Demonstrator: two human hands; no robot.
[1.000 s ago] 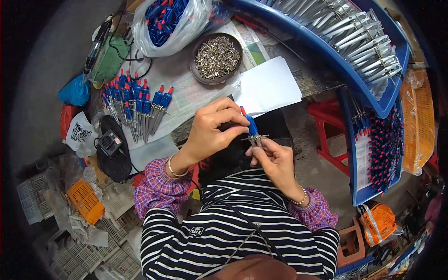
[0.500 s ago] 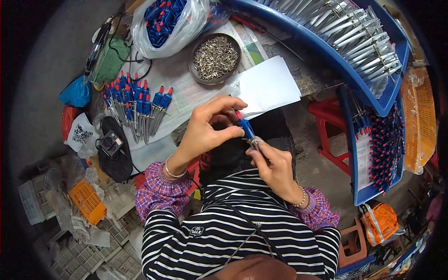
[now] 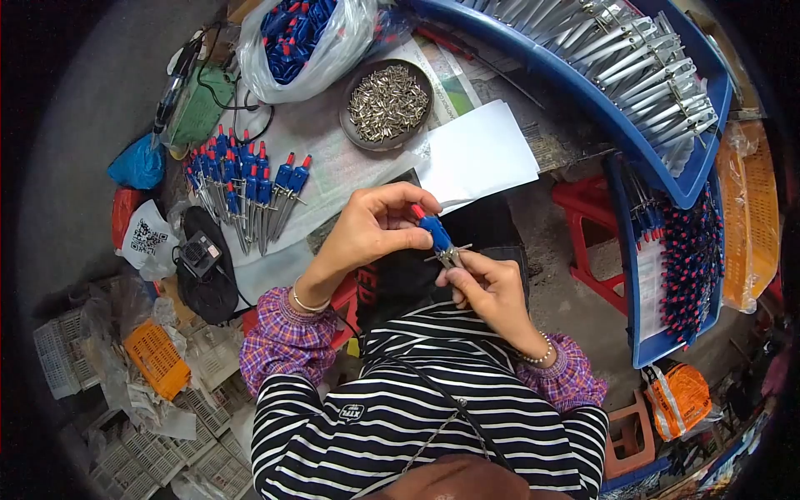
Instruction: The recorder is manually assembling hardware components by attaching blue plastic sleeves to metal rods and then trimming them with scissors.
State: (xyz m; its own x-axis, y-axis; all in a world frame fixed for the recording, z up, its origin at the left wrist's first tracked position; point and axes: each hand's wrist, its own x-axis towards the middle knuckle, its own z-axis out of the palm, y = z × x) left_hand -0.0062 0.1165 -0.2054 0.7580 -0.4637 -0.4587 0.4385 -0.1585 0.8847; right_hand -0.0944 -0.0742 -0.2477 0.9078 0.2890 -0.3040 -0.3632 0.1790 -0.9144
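Observation:
Above my lap I hold a small tool with a blue plastic body, a red tip and a metal shank [image 3: 442, 235]. My left hand [image 3: 375, 227] is closed at its upper end, thumb against the blue body and the index finger curled by the red tip. In the pinch of my right hand [image 3: 493, 292] is the metal shank, just below a thin crosswise pin. The shank's lower part is hidden by my fingers. Similar blue-and-red tools [image 3: 250, 185] lie in a bunch on the table to the left.
Ahead stands a round bowl [image 3: 348, 129] of small metal pins, beside a clear bag [image 3: 354, 42] of blue-and-red parts. White paper [image 3: 479, 158] lies by the table's near edge. Right, a blue tray [image 3: 575, 79] holds silver metal parts; another blue bin [image 3: 640, 350] sits lower, near a red stool [image 3: 575, 196].
The tool has tilted and shifted slightly left, showing more of its blue body and metal shank. My left fingers have moved a little lower; my right hand has edged downward.

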